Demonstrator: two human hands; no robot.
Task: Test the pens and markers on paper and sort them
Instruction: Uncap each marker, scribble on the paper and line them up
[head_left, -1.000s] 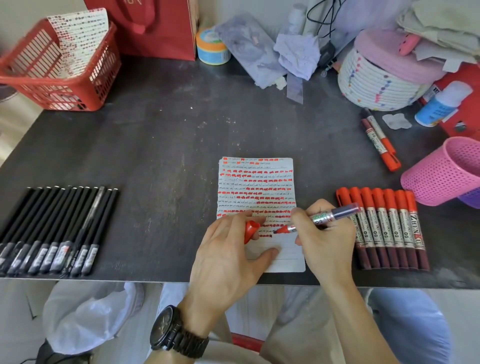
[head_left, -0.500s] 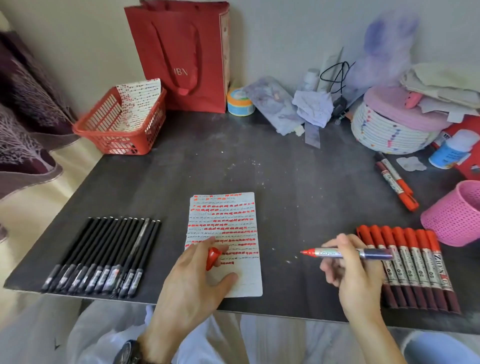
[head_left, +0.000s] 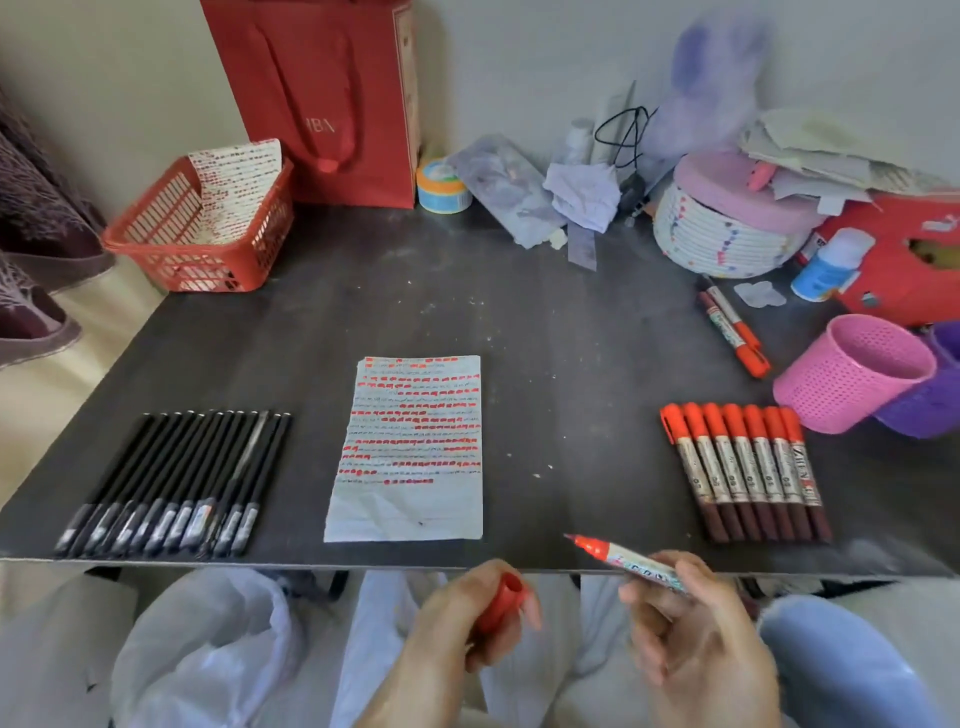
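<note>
Two hands hover just below the near edge of the table (head_left: 571, 364): my left hand (head_left: 462, 623) curls its fingers round the red cap (head_left: 506, 597), my right hand (head_left: 696, 644) pinches the uncapped marker (head_left: 621, 557). Beyond the fingertips lies the paper (head_left: 410, 457); capped markers (head_left: 745, 467) reading "ZHEN" to the right, black pens (head_left: 171, 483) left.

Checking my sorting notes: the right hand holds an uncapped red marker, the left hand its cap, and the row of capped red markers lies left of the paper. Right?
Not quite: the head view shows the row of capped red markers right of the paper, not left.
</note>
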